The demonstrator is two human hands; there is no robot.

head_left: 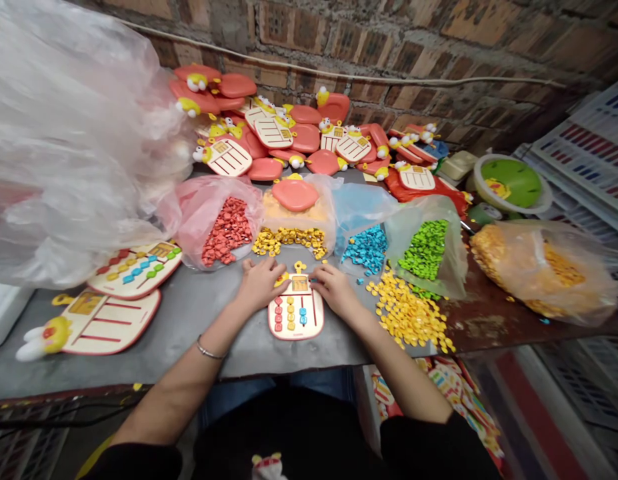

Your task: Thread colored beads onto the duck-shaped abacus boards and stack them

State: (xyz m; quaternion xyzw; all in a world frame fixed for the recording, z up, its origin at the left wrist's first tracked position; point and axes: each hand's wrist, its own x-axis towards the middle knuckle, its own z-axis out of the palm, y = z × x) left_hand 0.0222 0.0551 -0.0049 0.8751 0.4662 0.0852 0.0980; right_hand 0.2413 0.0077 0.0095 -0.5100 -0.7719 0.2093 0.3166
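Centre frame: blue beads (303, 316) apparently being seated on board (297, 308), left hand (263, 281) and right hand (335, 289) at its top, grips unclear; next bead likely needs aligning.

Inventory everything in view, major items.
Slotted board: one, cream, between hands
Left boards: two, cream, table left
Board heap: one, red/cream, by wall
Bead batches: four, red, gold, blue, green, mid-table
Loose beads: many, yellow, right
Plastic bags: uncounted, clear, left
Filled bag: one, clear, far right
Basin: one, white, right rear
Crates: uncounted, white, right
Brick wall: one, brown, rear
Table: one, grey/brown, centre
Left hand: one, bare, board's left
Right hand: one, bare, board's right
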